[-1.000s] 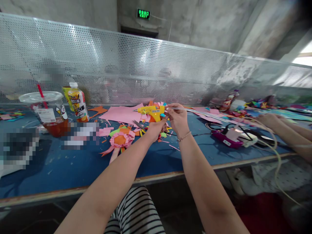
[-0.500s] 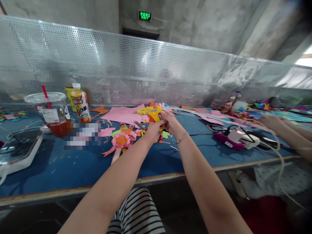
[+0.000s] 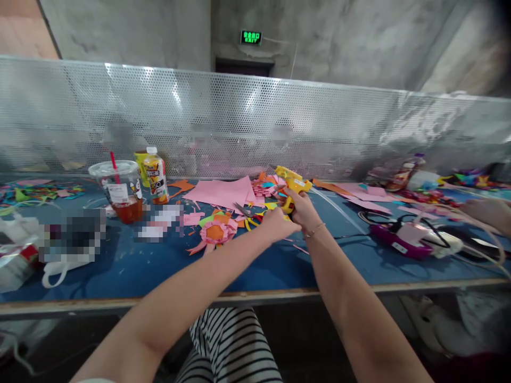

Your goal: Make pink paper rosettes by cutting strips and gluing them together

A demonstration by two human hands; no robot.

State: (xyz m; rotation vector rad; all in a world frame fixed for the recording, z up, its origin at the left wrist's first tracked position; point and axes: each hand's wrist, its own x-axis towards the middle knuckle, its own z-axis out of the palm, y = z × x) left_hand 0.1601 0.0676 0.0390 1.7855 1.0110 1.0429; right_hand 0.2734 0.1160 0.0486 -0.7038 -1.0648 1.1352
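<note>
- While one pink-and-orange paper flower (image 3: 216,232) lies assembled on the blue table (image 3: 120,271), loose pink sheets (image 3: 223,191) and coloured scraps (image 3: 263,205) beside it suggest much gluing remains.
- Head view: the right hand (image 3: 302,208) is closed round the grip of the yellow glue gun (image 3: 293,183), raised just above the scraps.
- The left hand (image 3: 276,223) sits just beside it, fingers curled; whether it holds anything I cannot tell.
- A neighbour's hand (image 3: 485,210) rests far right.
</note>
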